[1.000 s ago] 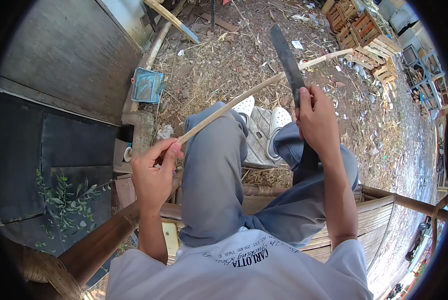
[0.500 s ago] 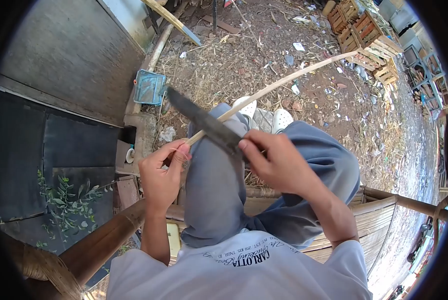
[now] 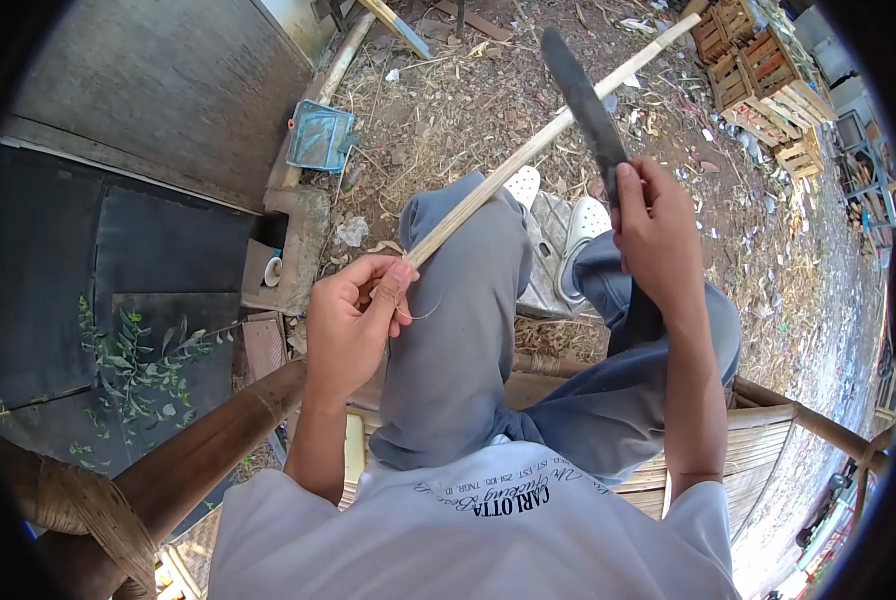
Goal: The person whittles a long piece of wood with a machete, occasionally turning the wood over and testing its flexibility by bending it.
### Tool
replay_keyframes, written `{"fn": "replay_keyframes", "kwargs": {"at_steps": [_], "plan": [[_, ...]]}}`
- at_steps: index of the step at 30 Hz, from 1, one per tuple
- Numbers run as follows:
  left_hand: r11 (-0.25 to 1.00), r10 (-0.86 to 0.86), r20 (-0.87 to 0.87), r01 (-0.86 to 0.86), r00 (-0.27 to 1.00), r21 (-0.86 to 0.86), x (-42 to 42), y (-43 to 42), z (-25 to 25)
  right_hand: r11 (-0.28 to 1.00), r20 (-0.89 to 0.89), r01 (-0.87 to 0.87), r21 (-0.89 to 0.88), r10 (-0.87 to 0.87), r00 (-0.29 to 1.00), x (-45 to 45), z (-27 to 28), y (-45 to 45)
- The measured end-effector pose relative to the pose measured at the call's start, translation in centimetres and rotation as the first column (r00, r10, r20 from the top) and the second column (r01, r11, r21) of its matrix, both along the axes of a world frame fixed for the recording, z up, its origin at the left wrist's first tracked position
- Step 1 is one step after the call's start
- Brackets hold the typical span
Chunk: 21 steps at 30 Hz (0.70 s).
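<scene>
My left hand (image 3: 358, 310) pinches the near end of a long pale strip of wood or bamboo (image 3: 498, 180), just beside my left knee. The strip slants up and away to the right, passing over the knee. A thin curled shaving hangs by my left fingers. My right hand (image 3: 658, 225) is closed around the handle of a machete (image 3: 590, 105), most of the handle hidden by the fingers. Its dark blade points up and away and crosses the strip in view, toward the far part; whether they touch, I cannot tell.
My legs in grey trousers and white clogs (image 3: 586, 222) are below the strip. A blue dustpan (image 3: 321, 136) lies to the left, near a dark panel wall (image 3: 158, 90). Wooden crates (image 3: 763, 75) stand at the far right. Bamboo seat rails (image 3: 238, 430) flank me; litter covers the ground.
The machete has moved away from my knee, up and right along the strip, and its blade has turned more upright. My left hand has shifted slightly right with the strip's near end.
</scene>
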State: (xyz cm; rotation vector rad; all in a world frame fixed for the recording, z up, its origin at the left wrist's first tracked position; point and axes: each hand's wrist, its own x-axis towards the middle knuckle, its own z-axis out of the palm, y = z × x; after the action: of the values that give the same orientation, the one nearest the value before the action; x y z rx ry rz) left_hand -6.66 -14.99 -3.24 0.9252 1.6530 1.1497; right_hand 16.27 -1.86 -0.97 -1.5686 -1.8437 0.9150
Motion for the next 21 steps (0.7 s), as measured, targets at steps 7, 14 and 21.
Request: {"fn": "replay_keyframes", "kwargs": {"at_steps": [7,14,21], "plan": [[0.998,0.003,-0.153,0.007,0.988,0.061,0.6,0.3,1.1,0.943,-0.030,-0.321,0.084,0.325,0.945,-1.7,-0.8,-2.7],[0.999,-0.033,-0.049,0.032,0.998,-0.027,0.9,0.5,2.1,0.947,-0.041,-0.321,0.036,0.322,0.946,-1.3,-1.1,-2.9],[0.907,-0.392,0.111,0.404,0.913,-0.119,0.4,-0.5,1.1,0.982,-0.214,-0.175,0.075,0.187,0.959,1.1,-0.8,-0.8]]}}
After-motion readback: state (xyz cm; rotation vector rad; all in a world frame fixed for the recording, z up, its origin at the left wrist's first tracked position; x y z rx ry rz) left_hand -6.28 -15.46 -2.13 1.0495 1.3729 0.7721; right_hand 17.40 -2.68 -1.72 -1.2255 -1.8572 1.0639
